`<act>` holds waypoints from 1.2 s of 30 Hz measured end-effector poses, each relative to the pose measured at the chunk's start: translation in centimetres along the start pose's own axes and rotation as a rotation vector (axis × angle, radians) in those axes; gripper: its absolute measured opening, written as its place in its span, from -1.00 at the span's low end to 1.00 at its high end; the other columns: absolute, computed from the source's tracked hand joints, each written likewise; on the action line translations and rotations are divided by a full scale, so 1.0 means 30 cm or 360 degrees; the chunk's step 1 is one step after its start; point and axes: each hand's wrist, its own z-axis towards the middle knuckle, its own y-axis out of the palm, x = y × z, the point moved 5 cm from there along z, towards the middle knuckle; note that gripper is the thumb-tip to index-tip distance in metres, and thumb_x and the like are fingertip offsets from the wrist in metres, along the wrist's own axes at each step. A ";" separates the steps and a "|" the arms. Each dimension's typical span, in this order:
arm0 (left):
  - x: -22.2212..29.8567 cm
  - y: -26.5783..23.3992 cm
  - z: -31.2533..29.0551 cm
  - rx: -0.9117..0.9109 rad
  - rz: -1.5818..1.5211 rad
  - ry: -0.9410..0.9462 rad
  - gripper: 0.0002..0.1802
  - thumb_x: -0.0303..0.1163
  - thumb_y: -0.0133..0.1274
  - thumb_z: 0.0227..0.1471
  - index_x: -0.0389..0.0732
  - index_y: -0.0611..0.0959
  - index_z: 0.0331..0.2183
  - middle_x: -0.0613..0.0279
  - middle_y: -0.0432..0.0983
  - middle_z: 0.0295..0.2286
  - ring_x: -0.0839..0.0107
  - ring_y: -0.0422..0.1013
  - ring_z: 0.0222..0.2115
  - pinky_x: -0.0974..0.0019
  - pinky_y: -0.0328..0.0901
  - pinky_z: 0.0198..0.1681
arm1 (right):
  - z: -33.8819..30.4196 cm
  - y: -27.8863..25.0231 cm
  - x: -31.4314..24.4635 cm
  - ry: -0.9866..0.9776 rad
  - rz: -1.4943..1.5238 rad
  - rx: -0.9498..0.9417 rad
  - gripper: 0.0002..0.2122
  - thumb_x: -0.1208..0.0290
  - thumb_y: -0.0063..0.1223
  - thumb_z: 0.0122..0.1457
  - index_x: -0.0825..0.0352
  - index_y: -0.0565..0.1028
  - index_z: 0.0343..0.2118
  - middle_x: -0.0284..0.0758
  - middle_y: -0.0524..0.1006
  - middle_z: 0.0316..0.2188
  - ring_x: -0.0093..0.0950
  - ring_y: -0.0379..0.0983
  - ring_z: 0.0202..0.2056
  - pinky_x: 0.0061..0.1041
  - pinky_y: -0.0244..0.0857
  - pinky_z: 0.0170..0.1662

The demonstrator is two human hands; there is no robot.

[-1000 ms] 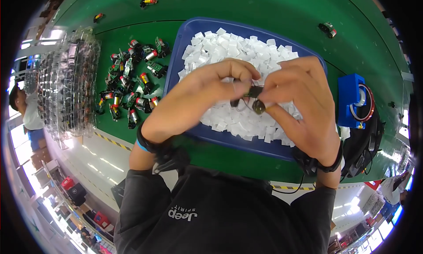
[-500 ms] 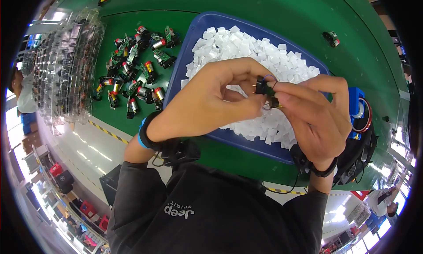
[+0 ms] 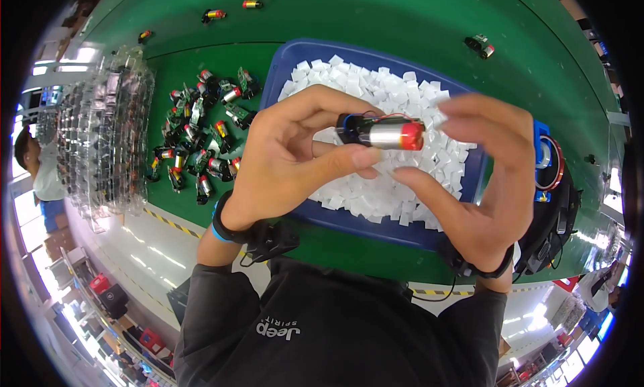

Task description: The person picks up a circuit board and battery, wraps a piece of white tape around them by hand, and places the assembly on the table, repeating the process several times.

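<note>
cylindrical part (image 3: pixel 394 136): silver, red-ended, black housing (image 3: pixel 357 128), wires (image 3: pixel 396 115)
grip: your left hand (image 3: pixel 285 152) pinches it, right hand (image 3: pixel 493 172) open
blue tray (image 3: pixel 376 229): white pieces (image 3: pixel 376 204), partly behind your hands

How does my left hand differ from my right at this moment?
The left hand holds the motor; the right hand shows nothing in its grasp. The left hand's thumb and fingers close on the motor, while the right hand's are spread apart near its red end. Both are bare and appear above the tub.
</note>
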 end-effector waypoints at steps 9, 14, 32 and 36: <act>0.016 0.018 -0.001 -0.0023 0.0338 0.0341 -0.57 -0.68 0.24 -0.02 -0.44 0.53 -0.07 -0.12 0.55 -0.11 0.21 0.53 -0.09 0.25 0.51 -0.05 | -0.071 0.061 0.059 0.0570 0.0742 -0.0240 -0.75 0.59 0.35 -0.03 0.46 0.52 -0.28 -0.24 0.55 -0.42 -0.52 0.46 -0.45 -0.60 0.32 -0.39; 0.034 0.022 -0.006 0.0000 0.0587 0.0506 -0.60 -0.69 0.26 -0.04 -0.44 0.58 -0.10 -0.11 0.57 -0.15 0.26 0.55 -0.14 0.32 0.52 -0.13 | -0.070 0.062 0.051 0.0511 0.0698 -0.0131 -0.83 0.61 0.29 0.03 0.51 0.55 -0.31 -0.25 0.55 -0.46 -0.54 0.45 -0.50 -0.63 0.30 -0.42; 0.073 0.104 0.038 0.0089 0.1920 0.0952 -0.64 -0.60 0.32 -0.15 -0.27 0.67 -0.21 0.17 0.61 -0.44 0.44 0.50 -0.49 0.43 0.41 -0.47 | -0.101 0.127 0.090 0.0584 0.0118 -0.0462 -0.83 0.54 0.09 0.23 0.48 0.50 -0.16 -0.18 0.52 -0.42 -0.41 0.51 -0.54 -0.49 0.31 -0.49; 0.032 -0.039 0.257 -0.0189 0.1592 0.0106 -0.73 -0.39 0.28 0.00 -0.30 0.66 -0.23 0.24 0.59 -0.48 0.49 0.49 -0.48 0.44 0.40 -0.47 | -0.093 0.118 0.112 0.0491 -0.0139 -0.0593 -0.77 0.49 0.16 0.18 0.42 0.50 -0.12 -0.21 0.56 -0.38 -0.41 0.52 -0.52 -0.46 0.34 -0.48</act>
